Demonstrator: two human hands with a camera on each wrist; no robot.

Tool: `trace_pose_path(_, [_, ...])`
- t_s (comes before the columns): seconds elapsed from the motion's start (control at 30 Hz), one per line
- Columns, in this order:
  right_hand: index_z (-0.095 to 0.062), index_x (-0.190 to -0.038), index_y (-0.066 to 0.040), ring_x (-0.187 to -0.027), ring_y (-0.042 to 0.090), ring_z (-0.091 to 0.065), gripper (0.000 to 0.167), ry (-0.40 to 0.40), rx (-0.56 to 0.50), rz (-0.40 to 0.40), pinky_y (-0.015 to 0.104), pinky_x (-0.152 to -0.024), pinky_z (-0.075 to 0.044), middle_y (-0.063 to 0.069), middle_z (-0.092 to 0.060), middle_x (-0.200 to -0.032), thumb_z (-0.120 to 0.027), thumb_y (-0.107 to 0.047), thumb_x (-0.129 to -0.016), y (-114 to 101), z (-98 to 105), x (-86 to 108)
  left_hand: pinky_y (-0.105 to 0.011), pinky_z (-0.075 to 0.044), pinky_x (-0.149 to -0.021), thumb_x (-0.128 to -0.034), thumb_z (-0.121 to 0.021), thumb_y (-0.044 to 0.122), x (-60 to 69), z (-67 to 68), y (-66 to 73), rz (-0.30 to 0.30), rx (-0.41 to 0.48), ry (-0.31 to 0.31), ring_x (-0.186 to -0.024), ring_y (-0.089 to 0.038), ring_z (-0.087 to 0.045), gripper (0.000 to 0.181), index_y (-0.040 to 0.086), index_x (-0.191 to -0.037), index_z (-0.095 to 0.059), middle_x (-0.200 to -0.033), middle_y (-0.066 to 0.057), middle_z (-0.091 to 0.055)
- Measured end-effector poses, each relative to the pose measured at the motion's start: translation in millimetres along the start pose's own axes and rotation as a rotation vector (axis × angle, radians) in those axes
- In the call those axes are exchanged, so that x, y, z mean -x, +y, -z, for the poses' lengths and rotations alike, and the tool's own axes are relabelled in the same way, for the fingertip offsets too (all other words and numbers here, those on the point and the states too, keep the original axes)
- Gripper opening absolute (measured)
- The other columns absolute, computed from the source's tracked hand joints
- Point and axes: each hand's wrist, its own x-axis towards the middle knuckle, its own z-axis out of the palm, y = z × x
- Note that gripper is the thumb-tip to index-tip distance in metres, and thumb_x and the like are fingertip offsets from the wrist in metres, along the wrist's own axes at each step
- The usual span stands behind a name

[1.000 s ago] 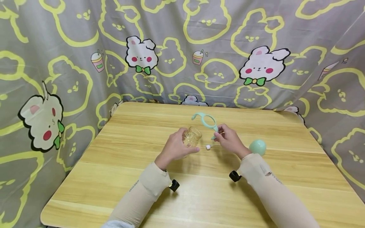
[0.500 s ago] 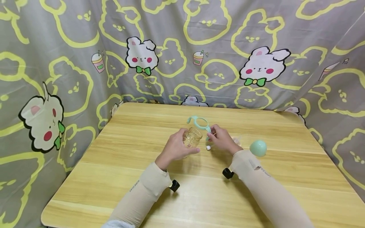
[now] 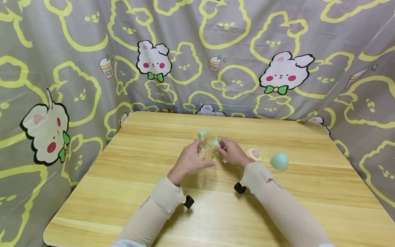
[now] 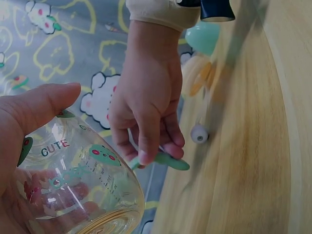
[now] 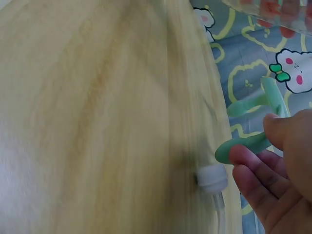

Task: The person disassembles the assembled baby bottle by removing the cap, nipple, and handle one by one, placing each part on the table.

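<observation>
My left hand (image 3: 189, 159) grips a clear amber baby bottle (image 4: 92, 175) without a top, tilted with its mouth away from me. Printed on its side are small characters and the word CUTE. Just to the right, my right hand (image 3: 232, 153) pinches one grip of a mint-green bottle handle (image 5: 273, 97), a ring with two curved arms. In the head view the handle's ring stands behind the bottle's mouth, partly covered by it; whether they touch I cannot tell. Beneath my right hand lies a white straw weight (image 5: 212, 178) on a thin clear tube.
On the wooden table (image 3: 139, 206), a pale orange collar with a clear nipple (image 3: 254, 155) lies right of my right hand. Further right sits a mint-green domed cap (image 3: 279, 161). A patterned curtain (image 3: 191, 68) hangs behind the table and at both sides.
My right hand has moved left with the handle, bringing its ring from right of the bottle to behind its mouth. The nipple collar has come into sight. My left hand holds the bottle still.
</observation>
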Motion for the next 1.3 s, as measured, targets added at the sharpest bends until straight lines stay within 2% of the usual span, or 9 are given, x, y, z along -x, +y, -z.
trace_pose_path(0.27, [-0.065, -0.091, -0.005, -0.077, 0.018, -0.063, 0.006, -0.031, 0.101, 0.090, 0.027, -0.068, -0.053, 0.007, -0.064, -0.086, -0.067, -0.002, -0.086, -8, -8, -1.6, -0.038, -0.049, -0.079, -0.0674, -0.084, 0.047, 1.5, 2.1, -0.7, -0.011, 0.002, 0.002, -0.095, -0.022, -0.057, 0.089, 0.007, -0.137, -0.047, -0.112, -0.009, -0.060])
trace_pose_path(0.6, [-0.069, -0.094, 0.001, -0.075, 0.018, -0.059, 0.017, -0.021, 0.275, 0.157, 0.032, -0.067, -0.052, 0.006, -0.059, -0.081, -0.076, -0.007, -0.081, -10, -16, 0.2, -0.039, -0.049, -0.080, -0.0690, -0.083, 0.045, 2.1, 2.4, -2.4, 0.006, 0.007, 0.000, -0.097, -0.022, -0.058, 0.083, 0.008, -0.134, -0.048, -0.113, -0.009, -0.060])
trace_pose_path(0.77, [-0.067, -0.095, -0.002, -0.075, 0.017, -0.059, 0.014, -0.013, 0.243, 0.157, 0.031, -0.067, -0.052, 0.006, -0.060, -0.082, -0.073, -0.007, -0.083, -11, -17, 0.2, -0.039, -0.049, -0.080, -0.0694, -0.084, 0.044, 1.7, 3.1, -2.4, 0.006, 0.007, 0.006, -0.098, -0.023, -0.058, 0.083, 0.008, -0.134, -0.048, -0.112, -0.009, -0.061])
trace_pose_path(1.03, [-0.062, -0.106, -0.004, -0.075, 0.016, -0.059, 0.022, -0.019, 0.197, 0.054, 0.032, -0.065, -0.051, 0.004, -0.062, -0.087, -0.068, -0.018, -0.090, -18, -4, 10.9, -0.038, -0.050, -0.077, -0.0684, -0.083, 0.048, 1.8, 3.8, -3.3, 0.019, 0.019, 0.004, -0.096, -0.024, -0.060, 0.084, 0.008, -0.134, -0.049, -0.108, -0.008, -0.062])
trace_pose_path(1.3, [-0.062, -0.100, -0.004, -0.075, 0.016, -0.059, 0.017, 0.043, 0.197, 0.075, 0.035, -0.067, -0.050, 0.002, -0.061, -0.084, -0.067, -0.017, -0.090, -19, 13, 28.5, -0.037, -0.050, -0.078, -0.0672, -0.084, 0.051, 3.8, 6.2, -8.4, 0.057, 0.023, 0.017, -0.094, -0.020, -0.060, 0.087, 0.009, -0.135, -0.048, -0.109, -0.007, -0.062])
